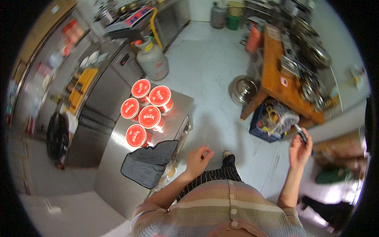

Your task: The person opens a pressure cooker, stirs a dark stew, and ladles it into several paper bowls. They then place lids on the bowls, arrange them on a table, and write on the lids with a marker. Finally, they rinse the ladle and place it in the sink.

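Observation:
My right hand point(299, 154), raised at the right, grips a slim black-and-silver pen-like object point(301, 135), its light end pointing up and left. My left hand point(197, 161) is curled in front of my body, a small dark object point(202, 157) showing between thumb and fingers; its kind is too small to tell. Left of that hand, a folded dark grey cloth point(148, 166) lies over the edge of a stainless steel worktop point(111, 174). Several red-and-white lidded tubs point(150, 117) bearing writing are grouped beyond the cloth. Neither hand touches them.
A gas cylinder point(152, 60) stands past the worktop. Across the aisle are a wooden table point(271, 74) with metal cookware, a lidded metal pot point(244, 89) on the floor and a blue crate point(257, 130) of mixed items. A black wok point(57, 136) hangs at left.

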Tool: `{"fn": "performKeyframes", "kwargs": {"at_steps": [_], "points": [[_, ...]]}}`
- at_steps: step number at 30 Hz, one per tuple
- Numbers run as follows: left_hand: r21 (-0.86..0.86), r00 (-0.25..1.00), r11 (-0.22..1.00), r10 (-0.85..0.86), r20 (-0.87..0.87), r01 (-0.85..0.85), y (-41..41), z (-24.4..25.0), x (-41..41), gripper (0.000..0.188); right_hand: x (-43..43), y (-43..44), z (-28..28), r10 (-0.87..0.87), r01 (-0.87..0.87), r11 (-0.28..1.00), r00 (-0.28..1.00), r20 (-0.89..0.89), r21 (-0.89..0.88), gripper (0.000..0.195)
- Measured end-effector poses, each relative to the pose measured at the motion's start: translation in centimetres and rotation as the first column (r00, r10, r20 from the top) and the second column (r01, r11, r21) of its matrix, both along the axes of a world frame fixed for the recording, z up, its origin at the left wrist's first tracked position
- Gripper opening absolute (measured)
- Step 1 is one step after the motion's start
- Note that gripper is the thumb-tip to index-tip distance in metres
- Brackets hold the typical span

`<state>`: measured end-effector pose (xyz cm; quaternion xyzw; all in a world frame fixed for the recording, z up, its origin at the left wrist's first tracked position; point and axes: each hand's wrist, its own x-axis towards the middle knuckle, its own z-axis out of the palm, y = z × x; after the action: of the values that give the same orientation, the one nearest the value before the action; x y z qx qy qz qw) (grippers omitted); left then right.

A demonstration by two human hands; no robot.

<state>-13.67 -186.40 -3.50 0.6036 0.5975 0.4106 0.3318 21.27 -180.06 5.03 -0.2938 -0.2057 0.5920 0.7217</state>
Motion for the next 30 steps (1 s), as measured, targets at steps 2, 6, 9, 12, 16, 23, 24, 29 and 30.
{"fn": "performKeyframes", "kwargs": {"at_steps": [2,6,9,12,16,23,24,29,30], "points": [[-0.04,0.963,0.969,0.246,0.107,-0.243,0.2,-1.3,1.4,0.017,-4.9,6.5,-0.6,0.375,-0.373,0.927,0.924,-0.071,0.049,0.032],[-0.218,0.887,0.884,0.445,0.122,-0.414,2.1,-3.2,3.3,0.018,-12.5,15.1,-2.0,0.738,-0.741,0.672,0.67,-0.077,-0.01,0.027],[-0.208,0.766,0.78,0.623,0.16,-0.591,4.3,-3.3,4.5,0.018,-17.7,19.2,-1.4,0.894,-0.905,0.415,0.425,-0.141,-0.092,0.019],[-0.24,0.655,0.698,0.716,0.24,-0.675,5.6,-2.9,4.4,0.016,-22.5,21.9,-1.6,0.949,-0.957,0.275,0.285,-0.134,-0.089,0.015],[-0.283,0.521,0.582,0.811,0.266,-0.762,6.6,-1.9,2.7,0.016,-27.5,24.4,-1.9,0.977,-0.992,0.095,0.108,-0.182,-0.077,0.013],[-0.237,0.351,0.402,0.907,0.233,-0.884,7.8,-3.3,-3.0,0.021,-36.4,25.0,-3.1,0.999,-0.992,-0.016,-0.012,-0.034,-0.125,0.019],[-0.189,0.344,0.384,0.914,0.213,-0.904,8.1,-3.7,-4.1,0.028,-37.5,25.1,-3.0,0.998,-0.992,-0.028,-0.034,0.045,-0.121,0.019],[0.111,0.274,0.282,0.958,-0.081,-0.953,9.3,-5.2,-9.5,0.043,-43.5,25.4,-4.8,0.89,-0.977,-0.112,-0.18,0.419,-0.181,0.012],[0.104,0.259,0.269,0.961,-0.1,-0.957,9.7,-4.7,-10.3,0.046,-44.8,25.5,-5.1,0.834,-0.972,-0.136,-0.217,0.507,-0.191,0.011]]}}
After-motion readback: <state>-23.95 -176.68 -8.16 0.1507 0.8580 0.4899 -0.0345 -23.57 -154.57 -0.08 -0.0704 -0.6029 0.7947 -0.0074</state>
